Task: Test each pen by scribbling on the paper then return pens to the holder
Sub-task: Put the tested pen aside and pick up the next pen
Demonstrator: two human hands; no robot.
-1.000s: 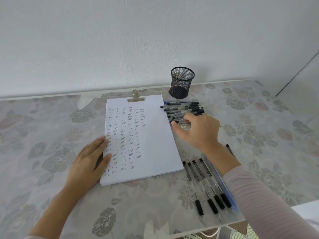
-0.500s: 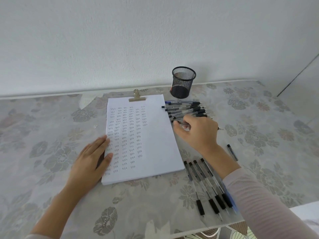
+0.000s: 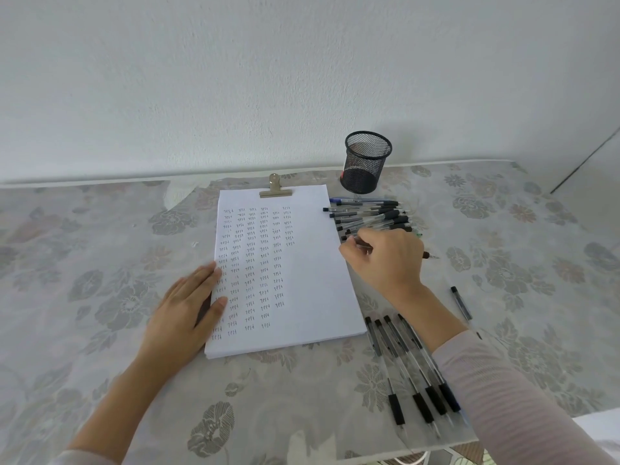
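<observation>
head view: the right hand (image 3: 385, 260) has curled its fingers round a pen (image 3: 428, 255) at the near side of the pen pile (image 3: 372, 214). the left hand (image 3: 188, 307) stays flat on the paper (image 3: 302, 280)'s left edge. the mesh holder (image 3: 367, 162) stands near the table (image 3: 100, 229)'s far edge, just beyond the pile. a row of pens (image 3: 409, 374) lies by the front edge.

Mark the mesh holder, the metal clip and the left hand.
mesh holder (image 3: 366, 166), head view, front mesh wall.
metal clip (image 3: 275, 194), head view, flat lower bar.
left hand (image 3: 183, 312), head view, back of hand.
</observation>
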